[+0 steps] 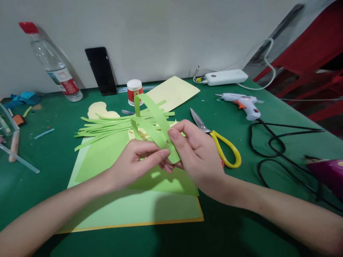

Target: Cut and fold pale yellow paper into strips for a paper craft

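Note:
Between my two hands is a light green paper piece with looped strips (157, 114), held above the paper stack. My left hand (146, 155) pinches its lower edge between thumb and fingers. My right hand (197, 153) grips its right side, the thumb pressed on the front. Below lie green paper sheets (107, 160) on a paler green sheet (125, 208) with an orange edge under it. Behind my hands, loose green paper strips (107, 125) lie in a heap beside a pale yellow cut-out (100, 110). Scissors (226, 148) with yellow handles rest just right of my right hand.
At the back stand a water bottle (60, 73), a black phone (101, 71) and a small red-and-white tub (134, 92). A yellow sheet (174, 92) lies near a white power strip (226, 77). On the right are a glue gun (243, 103) and its black cable (270, 142).

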Tool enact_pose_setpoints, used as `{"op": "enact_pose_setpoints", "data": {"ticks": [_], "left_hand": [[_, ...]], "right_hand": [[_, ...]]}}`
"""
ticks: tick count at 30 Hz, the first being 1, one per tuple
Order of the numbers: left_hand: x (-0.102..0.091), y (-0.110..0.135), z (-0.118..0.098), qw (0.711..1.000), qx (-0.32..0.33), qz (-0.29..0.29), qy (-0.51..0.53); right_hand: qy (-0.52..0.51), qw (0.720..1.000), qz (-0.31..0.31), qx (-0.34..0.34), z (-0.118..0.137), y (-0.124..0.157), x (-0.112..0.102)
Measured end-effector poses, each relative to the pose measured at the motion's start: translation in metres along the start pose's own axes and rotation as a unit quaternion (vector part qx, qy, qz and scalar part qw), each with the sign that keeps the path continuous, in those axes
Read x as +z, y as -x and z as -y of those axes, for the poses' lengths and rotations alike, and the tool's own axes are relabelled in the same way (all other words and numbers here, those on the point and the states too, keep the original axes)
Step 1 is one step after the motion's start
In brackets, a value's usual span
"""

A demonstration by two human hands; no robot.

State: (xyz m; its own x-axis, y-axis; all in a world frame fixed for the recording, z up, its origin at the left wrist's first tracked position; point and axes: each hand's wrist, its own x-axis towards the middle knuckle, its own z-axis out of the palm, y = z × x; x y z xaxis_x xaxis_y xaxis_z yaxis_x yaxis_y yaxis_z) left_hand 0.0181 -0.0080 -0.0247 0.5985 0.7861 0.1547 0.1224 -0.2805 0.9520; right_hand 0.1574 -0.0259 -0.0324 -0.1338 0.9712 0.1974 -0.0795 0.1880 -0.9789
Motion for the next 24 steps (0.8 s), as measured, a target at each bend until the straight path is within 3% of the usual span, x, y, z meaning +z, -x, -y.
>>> {"op": "enact_pose_setpoints", "data": {"ticks": [11, 16, 21, 24], "left_hand": [[0.0047, 0.0015, 0.0048, 0.998, 0.016, -0.053, 0.040], [0.0046, 0.0028, 0.0054, 0.993, -0.002, -0.070, 0.097], [0.0019, 0.0011, 0.0023, 0.996, 0.024, -0.011, 0.083], [0.0019, 0.0006, 0.0019, 0.998, 0.022, -0.014, 0.055]], "right_hand": [[-0.041, 0.996, -0.077, -0.009, 0.0009, -0.0021, 0.0027], [-0.052, 0.997, -0.047, 0.012, 0.0023, -0.0033, 0.0020], [-0.054, 0.998, -0.010, 0.036, 0.0036, -0.0040, -0.0007], [-0.056, 0.998, -0.013, 0.041, 0.0022, -0.0040, -0.0002]]}}
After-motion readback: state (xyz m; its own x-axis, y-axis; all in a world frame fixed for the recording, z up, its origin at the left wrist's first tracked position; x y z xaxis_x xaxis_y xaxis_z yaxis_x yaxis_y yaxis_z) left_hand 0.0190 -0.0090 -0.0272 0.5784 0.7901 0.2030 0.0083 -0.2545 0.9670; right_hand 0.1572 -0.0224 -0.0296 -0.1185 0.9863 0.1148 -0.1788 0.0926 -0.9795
